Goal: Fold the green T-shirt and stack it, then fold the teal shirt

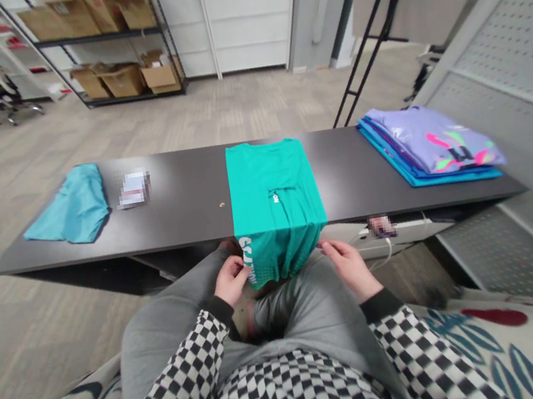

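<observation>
A green T-shirt (275, 205) lies in the middle of the dark table, partly folded, its lower part hanging over the front edge. White lettering shows at its left side and a small white print near the centre. My left hand (231, 279) pinches the hanging cloth at its left edge, beside the lettering. At the opposite side, my right hand (351, 267) has thumb and fingers closed on the right edge of the hanging part; the fingertips are small and slightly blurred.
The dark table (180, 199) carries a crumpled light-blue cloth (73, 206), a blurred-out small item (134, 189) and, at right, a stack of folded clothes (432, 139) with a lilac one on top. A grey perforated panel (526, 84) borders the right. Boxes (126, 80) fill a shelf behind.
</observation>
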### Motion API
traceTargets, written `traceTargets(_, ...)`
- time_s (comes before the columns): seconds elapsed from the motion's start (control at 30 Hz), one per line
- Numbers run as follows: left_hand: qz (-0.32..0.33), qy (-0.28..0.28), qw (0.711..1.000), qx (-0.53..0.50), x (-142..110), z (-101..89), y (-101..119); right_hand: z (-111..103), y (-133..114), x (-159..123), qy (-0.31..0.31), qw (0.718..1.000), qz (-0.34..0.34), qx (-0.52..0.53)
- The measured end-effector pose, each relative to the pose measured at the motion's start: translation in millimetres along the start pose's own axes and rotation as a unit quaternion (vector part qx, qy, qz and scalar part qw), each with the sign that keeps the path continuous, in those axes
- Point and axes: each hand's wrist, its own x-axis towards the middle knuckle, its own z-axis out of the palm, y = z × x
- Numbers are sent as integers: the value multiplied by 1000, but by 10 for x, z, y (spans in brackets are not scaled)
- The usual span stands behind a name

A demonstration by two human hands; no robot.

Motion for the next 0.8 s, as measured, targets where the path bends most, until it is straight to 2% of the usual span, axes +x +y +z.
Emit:
traceTargets(0.07,22,20,999,-24,16,28,127,-8,-125,24,27,999,-19,10)
traceTargets(0.2,48,84,994,-47,123,204,417,104,-376,92,107,993,-47,7)
traceTargets(0.33,50,131,990,-29,211,295,618,198,-530,105,137,989,-42,-30)
traceTargets(0.53,55,141,988,-19,209,251,692,254,-656,92,162,981,-71,-85)
traceTargets(0.8,75,126,989,8,186,198,711,100,-670,114,182,951,-128,-215)
